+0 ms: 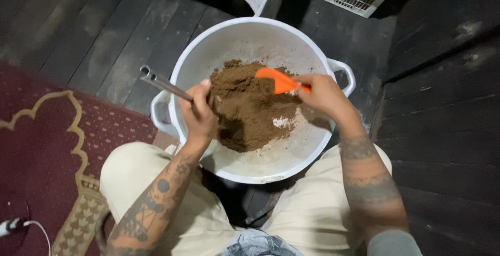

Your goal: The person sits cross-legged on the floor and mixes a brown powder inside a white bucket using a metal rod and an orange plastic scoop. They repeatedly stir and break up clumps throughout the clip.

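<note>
Nearest, the left hand point(200, 116) is clamped round a metal handle point(164, 84) that slants out over the near-left rim. The right hand point(323, 96) grips an orange spatula point(278, 80), its soft blade resting on the brown mix point(250, 105). That heap looks crumbly and dense, filling the big white basin point(250, 40), best taken by its side handles.

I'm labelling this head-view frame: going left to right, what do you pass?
Red patterned rug → metal handle → left hand → brown powder → orange spatula → right hand → pot's right handle.
</note>
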